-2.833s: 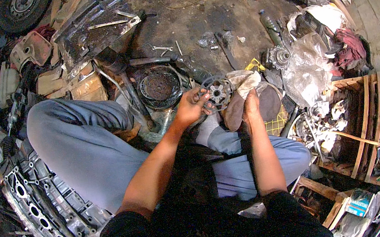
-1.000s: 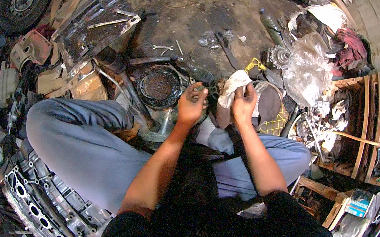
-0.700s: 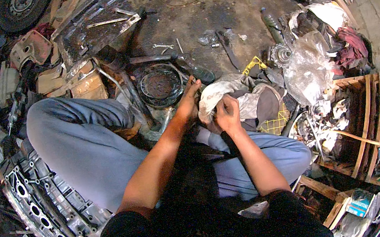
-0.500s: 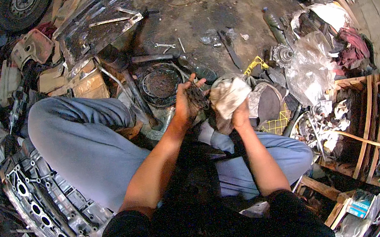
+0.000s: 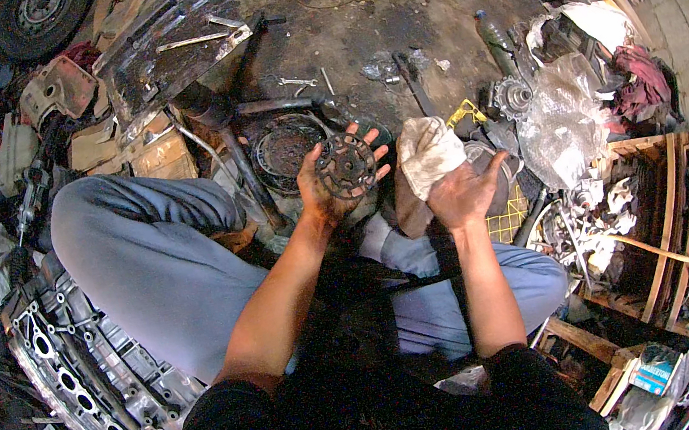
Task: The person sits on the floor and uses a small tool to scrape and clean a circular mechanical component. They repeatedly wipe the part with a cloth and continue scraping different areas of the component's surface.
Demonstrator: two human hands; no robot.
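Note:
A dark round metal disc with slots and a central hub (image 5: 345,166) lies in my left hand (image 5: 318,201). Its face is turned up toward me, and my fingertips come out past its far rim. To the right of it, my right hand (image 5: 462,198) holds a stained whitish rag (image 5: 428,154), back of the hand up and thumb out to the side. Rag and disc are apart. Just beyond my left hand sits a round black pan-like part (image 5: 266,157) with dark grime inside.
An engine cylinder head (image 5: 85,377) lies at my left knee. Wrenches (image 5: 300,83) and a flat dark bar (image 5: 412,83) rest on the dirty floor ahead. At right are a toothed gear (image 5: 513,98), clear plastic wrap (image 5: 565,119) and a wooden crate (image 5: 665,225).
My left hand has turned the disc so its face shows. The right hand, with the rag, has drawn away to the right and rolled over.

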